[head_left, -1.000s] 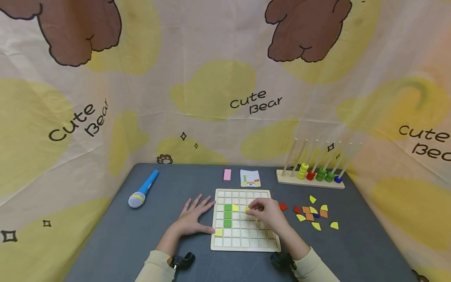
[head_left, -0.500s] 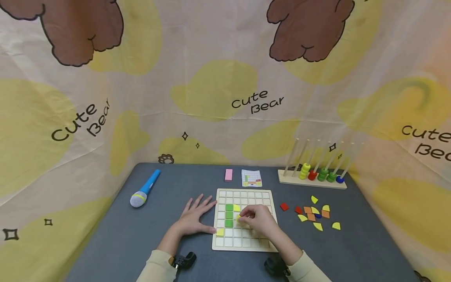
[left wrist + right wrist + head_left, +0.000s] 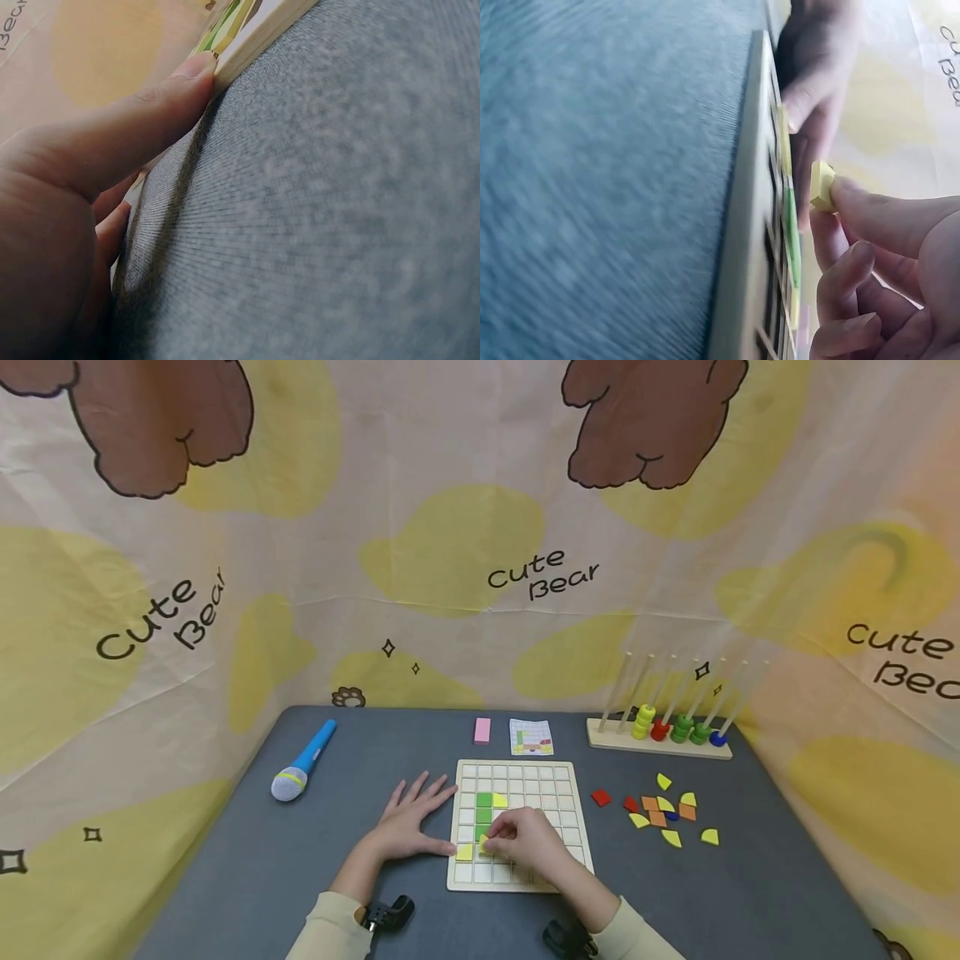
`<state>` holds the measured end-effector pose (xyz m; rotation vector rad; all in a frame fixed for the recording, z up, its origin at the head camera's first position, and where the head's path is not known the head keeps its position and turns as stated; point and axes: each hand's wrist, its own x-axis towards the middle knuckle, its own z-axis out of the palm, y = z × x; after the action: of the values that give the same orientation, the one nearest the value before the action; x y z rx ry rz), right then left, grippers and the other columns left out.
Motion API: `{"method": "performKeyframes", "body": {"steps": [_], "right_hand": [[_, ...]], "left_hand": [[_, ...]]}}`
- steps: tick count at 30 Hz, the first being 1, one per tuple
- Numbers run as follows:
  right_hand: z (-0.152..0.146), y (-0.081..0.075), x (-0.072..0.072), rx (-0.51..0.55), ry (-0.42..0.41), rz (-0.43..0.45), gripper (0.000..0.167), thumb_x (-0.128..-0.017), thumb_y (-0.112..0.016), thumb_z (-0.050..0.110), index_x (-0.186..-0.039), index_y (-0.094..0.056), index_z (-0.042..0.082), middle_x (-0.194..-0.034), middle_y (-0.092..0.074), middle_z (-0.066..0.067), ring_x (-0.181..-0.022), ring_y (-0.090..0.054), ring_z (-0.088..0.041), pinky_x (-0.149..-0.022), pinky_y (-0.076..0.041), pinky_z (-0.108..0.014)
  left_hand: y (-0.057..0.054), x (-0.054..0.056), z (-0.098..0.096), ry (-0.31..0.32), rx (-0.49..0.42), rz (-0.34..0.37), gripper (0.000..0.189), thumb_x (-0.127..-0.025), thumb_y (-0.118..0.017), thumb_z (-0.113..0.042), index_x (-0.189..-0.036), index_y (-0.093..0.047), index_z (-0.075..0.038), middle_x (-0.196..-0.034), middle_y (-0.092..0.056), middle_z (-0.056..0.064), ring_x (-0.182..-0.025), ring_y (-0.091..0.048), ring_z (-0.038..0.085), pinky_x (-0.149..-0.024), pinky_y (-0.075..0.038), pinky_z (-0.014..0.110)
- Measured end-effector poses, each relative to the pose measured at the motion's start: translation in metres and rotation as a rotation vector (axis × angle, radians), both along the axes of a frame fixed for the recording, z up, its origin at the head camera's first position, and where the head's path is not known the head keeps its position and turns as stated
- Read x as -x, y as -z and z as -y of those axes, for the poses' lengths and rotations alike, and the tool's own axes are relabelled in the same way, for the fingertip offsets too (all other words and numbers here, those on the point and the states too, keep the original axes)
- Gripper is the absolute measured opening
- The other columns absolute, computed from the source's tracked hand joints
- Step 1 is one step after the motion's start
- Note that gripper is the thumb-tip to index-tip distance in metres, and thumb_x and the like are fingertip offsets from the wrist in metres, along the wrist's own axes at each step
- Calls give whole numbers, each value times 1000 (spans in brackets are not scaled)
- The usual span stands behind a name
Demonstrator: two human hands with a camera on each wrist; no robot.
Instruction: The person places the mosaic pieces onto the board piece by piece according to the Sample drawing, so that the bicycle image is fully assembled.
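Observation:
A wooden grid board [image 3: 525, 877] lies on the dark table, with green square tiles [image 3: 483, 807] in a column, a yellow tile [image 3: 500, 800] beside the top one and another yellow tile [image 3: 464, 852] near the left edge. My right hand [image 3: 528, 843] pinches a yellow piece [image 3: 822, 186] between thumb and forefinger, just above the board by the lowest green tile. In the right wrist view the piece is apart from the board. With fingers spread, my left hand [image 3: 408, 827] rests at the board's left edge; its thumb [image 3: 195, 75] touches the rim.
Loose yellow, orange, red and blue pieces [image 3: 657, 818] lie right of the board. Behind are a pink block [image 3: 482, 731], a pattern card [image 3: 531, 737] and a bead rack [image 3: 660, 743]. A blue toy microphone [image 3: 303, 763] lies at the left.
Holding the yellow piece, my right hand has moved left and toward me across the board, from the upper middle to near the lowest green tile. The left hand has stayed in place.

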<state>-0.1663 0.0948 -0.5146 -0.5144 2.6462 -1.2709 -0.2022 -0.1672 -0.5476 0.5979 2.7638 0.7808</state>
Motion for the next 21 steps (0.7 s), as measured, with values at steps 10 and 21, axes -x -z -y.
{"method": "performKeyframes", "body": {"steps": [10, 21], "right_hand": [[9, 6, -1, -100, -33, -60, 11, -83, -84, 22, -77, -75, 19, -65, -60, 15, -60, -53, 0, -56, -44, -20], [13, 3, -3, -188, -22, -57, 11, -82, -84, 23, -76, -75, 22, -64, -59, 16, -59, -53, 0, -56, -42, -21]], "left_hand": [[-1, 0, 1, 0, -3, -3, 104, -72, -73, -75, -159, -33, -34, -168, -23, -3, -158, -3, 31, -123, 6, 61], [-2, 0, 0, -3, -10, 4, 104, -72, -73, -75, -159, -34, -34, -168, -23, -4, -158, -4, 31, -123, 5, 61]]}}
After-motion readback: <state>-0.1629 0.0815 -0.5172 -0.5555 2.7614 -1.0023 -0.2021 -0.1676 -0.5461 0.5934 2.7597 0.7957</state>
